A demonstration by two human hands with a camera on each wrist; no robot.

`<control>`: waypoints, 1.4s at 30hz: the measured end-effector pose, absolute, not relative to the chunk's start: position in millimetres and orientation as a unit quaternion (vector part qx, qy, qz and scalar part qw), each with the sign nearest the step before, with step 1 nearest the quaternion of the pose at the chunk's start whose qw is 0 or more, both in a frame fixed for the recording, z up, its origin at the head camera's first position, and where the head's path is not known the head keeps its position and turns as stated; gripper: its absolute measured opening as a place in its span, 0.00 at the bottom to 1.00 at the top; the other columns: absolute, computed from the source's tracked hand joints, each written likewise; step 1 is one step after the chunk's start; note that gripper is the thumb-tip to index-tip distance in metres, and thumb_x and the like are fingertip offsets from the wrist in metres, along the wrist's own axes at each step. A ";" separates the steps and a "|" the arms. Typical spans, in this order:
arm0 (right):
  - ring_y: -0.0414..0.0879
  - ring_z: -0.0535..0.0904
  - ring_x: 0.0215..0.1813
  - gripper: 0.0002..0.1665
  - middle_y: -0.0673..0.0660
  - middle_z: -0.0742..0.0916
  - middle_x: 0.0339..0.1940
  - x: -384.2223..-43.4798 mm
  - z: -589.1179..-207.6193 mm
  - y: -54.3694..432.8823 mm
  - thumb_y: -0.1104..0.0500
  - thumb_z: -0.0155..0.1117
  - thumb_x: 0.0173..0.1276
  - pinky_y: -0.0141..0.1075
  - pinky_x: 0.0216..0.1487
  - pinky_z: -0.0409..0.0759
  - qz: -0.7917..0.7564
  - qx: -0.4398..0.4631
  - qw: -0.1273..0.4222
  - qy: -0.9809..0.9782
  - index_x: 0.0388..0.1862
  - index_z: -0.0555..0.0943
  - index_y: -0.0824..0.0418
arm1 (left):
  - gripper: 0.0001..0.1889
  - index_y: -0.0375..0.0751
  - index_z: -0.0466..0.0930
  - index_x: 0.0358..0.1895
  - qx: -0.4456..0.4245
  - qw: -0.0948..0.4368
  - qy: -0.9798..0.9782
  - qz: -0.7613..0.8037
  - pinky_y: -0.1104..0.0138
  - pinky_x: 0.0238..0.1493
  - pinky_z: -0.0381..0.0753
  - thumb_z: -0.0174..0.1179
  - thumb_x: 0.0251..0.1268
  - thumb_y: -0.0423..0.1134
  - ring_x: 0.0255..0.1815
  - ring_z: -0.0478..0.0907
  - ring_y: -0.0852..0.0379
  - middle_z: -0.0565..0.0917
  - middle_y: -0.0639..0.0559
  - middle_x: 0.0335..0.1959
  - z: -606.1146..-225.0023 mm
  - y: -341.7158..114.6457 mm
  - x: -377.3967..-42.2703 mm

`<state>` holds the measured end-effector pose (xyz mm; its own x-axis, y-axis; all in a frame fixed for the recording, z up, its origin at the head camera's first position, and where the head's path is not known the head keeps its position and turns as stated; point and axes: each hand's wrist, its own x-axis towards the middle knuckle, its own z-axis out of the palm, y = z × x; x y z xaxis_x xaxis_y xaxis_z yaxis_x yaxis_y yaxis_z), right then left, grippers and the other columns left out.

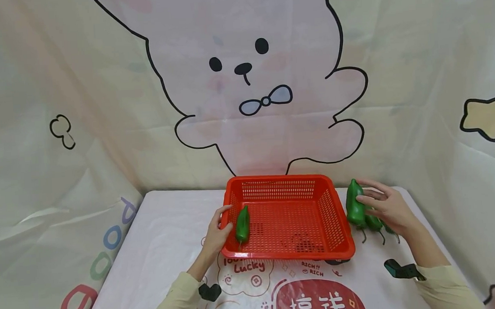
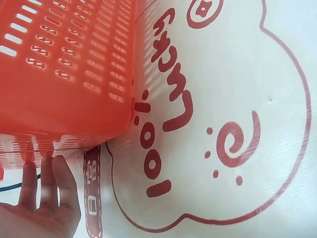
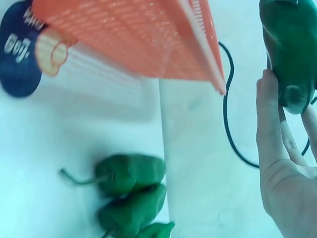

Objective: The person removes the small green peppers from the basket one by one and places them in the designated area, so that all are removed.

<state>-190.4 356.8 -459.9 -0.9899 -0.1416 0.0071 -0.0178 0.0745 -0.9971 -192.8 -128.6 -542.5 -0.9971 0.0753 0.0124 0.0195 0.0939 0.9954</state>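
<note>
My right hand (image 1: 386,206) holds a green pepper (image 1: 354,203) between thumb and fingers, at the fingertips rather than in the palm. My left hand (image 1: 216,232) grips the left rim of a red perforated plastic basket (image 1: 288,255), its thumb at the edge and fingers against the outer wall.

The held pepper is just right of the basket's right rim. From the head it overlaps the group of loose peppers (image 3: 132,174) on the white table (image 1: 179,225); from the right wrist it shows apart from them. The basket opens upward, and its floor shows from the pepper inside (image 1: 243,224) across to the right wall.

My pepper's long axis runs near to far, narrow tip away from me, broader end toward me. The one inside lies similarly by the left wall, stem toward me.
</note>
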 end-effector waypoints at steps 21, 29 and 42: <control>0.35 0.84 0.49 0.29 0.41 0.85 0.51 -163.6 -484.0 430.0 0.69 0.62 0.73 0.35 0.40 0.86 -0.632 -0.048 0.005 0.773 0.72 0.71 0.61 | 0.28 0.35 0.64 0.73 0.040 0.036 0.732 0.680 0.38 0.49 0.81 0.52 0.70 0.24 0.56 0.74 0.25 0.72 0.26 0.54 -506.7 -128.4 -176.9; 0.25 0.79 0.47 0.29 0.31 0.79 0.51 -159.0 -495.3 463.5 0.63 0.65 0.73 0.34 0.37 0.86 -0.555 -0.009 -0.017 0.832 0.72 0.72 0.59 | 0.28 0.35 0.63 0.73 0.044 0.043 0.721 0.690 0.39 0.47 0.82 0.50 0.70 0.23 0.55 0.73 0.23 0.70 0.23 0.55 -507.6 -128.0 -176.8; 0.23 0.76 0.42 0.30 0.40 0.79 0.51 -159.8 -503.8 496.3 0.54 0.69 0.72 0.35 0.36 0.86 -0.490 0.042 -0.007 0.871 0.71 0.75 0.56 | 0.28 0.34 0.63 0.73 0.051 0.039 0.724 0.686 0.42 0.45 0.84 0.50 0.71 0.23 0.54 0.74 0.23 0.70 0.23 0.54 -509.3 -128.1 -178.5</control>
<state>-159.8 496.3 -503.8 -0.9965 0.0791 -0.0286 0.0655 0.5168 -0.8536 -178.5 -128.1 -509.3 -0.9917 0.1275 0.0136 0.0204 0.0528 0.9984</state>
